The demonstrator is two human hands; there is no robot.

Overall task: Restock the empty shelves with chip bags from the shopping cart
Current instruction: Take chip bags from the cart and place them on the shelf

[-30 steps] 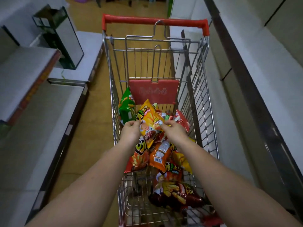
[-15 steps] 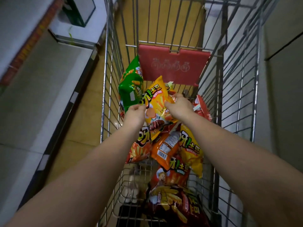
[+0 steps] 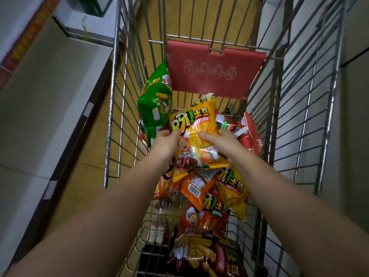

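Observation:
Both my hands reach into the wire shopping cart (image 3: 111,120). My left hand (image 3: 166,143) grips the left edge of a yellow chip bag (image 3: 196,126); my right hand (image 3: 221,142) holds its right side, thumb on the front. The bag is raised a little above the pile. Under it lie several orange, yellow and dark red chip bags (image 3: 199,188). A green chip bag (image 3: 156,102) leans on the cart's left wall, and a red-and-white bag (image 3: 249,132) lies at the right.
The cart's red plastic seat flap (image 3: 215,70) hangs just beyond the bags. A grey bare shelf (image 3: 44,92) runs along the left, with a green-and-white box (image 3: 89,7) further up. Another grey shelf unit (image 3: 351,116) stands close on the right. Tan floor shows between.
The view has moved closer and lower into the cart. Both hands have closed on the yellow bag's edges and lifted it slightly off the pile.

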